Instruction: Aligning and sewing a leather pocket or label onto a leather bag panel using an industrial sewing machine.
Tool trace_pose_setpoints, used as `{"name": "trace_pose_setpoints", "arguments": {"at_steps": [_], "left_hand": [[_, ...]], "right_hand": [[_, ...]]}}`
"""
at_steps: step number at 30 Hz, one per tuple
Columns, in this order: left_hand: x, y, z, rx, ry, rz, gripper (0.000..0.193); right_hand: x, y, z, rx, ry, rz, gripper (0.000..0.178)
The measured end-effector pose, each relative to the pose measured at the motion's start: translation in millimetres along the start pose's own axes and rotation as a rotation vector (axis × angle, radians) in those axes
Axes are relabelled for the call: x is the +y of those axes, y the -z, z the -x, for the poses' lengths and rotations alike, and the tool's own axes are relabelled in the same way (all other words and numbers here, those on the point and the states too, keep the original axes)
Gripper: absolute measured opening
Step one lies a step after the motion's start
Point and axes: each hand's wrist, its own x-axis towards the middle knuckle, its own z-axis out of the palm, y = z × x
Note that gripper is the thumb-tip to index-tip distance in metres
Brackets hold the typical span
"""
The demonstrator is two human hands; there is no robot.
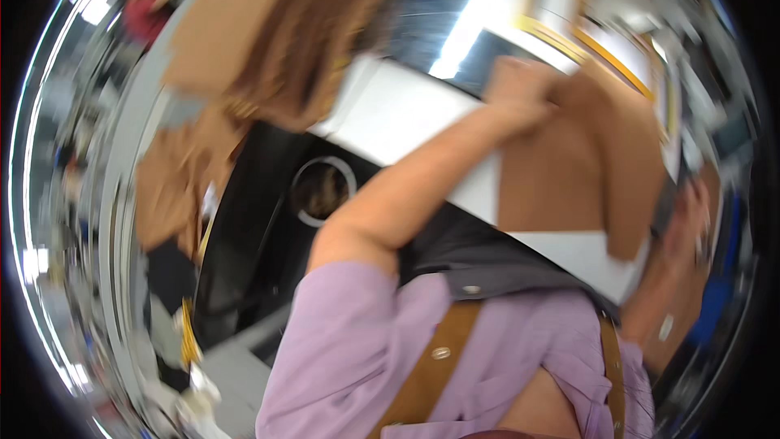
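My left hand (522,85) reaches across the white surface (414,118) and is closed at the upper left edge of a smooth brown sheet (552,179). The frame does not show whether the sheet is leather or paper. On its right side the sheet bends up into a curved fold. Beyond the fold, at the far right, is my right hand (689,215), smeared by motion, so its fingers cannot be made out. A dark, narrow object (664,210) lies close beside it.
Stacked brown sheets (284,32) rise at the upper left, above crumpled brown material (175,175). Left of my arm is a black panel (252,219) with a ringed round opening (323,190). A glossy dark plate (439,20) and yellow-edged frames (556,12) lie at the far side.
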Motion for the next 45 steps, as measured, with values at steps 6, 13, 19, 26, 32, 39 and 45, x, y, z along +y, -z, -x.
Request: {"name": "trace_pose_setpoints", "arguments": {"at_steps": [6, 13, 19, 26, 32, 39, 45], "left_hand": [[10.8, -28.5, -70.9, -0.227, 0.078, 0.621, 0.055], [95.5, -57.5, -112.6, -0.171, 0.308, 0.884, 0.093], [141.1, -26.7, -94.9, -0.405, 0.273, 0.890, 0.076], [202.8, 69.4, -24.7, -0.263, -0.293, 0.432, 0.029], [201.0, 138.6, 52.7, 0.148, -0.491, 0.464, 0.012], [213.2, 177.2, 111.9, 0.444, -0.563, 0.266, 0.010], [232.7, 186.8, 146.6, 0.733, -0.625, -0.078, 0.011]], "right_hand": [[-2.7, -42.3, -46.1, -0.171, 0.190, 0.438, 0.043], [-22.4, -40.0, -74.8, -0.409, 0.397, 0.835, 0.054], [-47.2, -79.0, -89.0, -0.569, 0.504, 0.753, 0.053], [-126.4, -54.3, -9.8, -0.756, 0.482, 0.488, 0.053], [-167.2, -22.9, 36.8, -0.850, 0.363, 0.658, 0.062], [-189.8, 40.4, 101.4, -0.643, 0.181, 0.621, 0.043], [-205.9, 110.5, 120.9, -0.346, 0.198, 0.538, 0.039]]}}
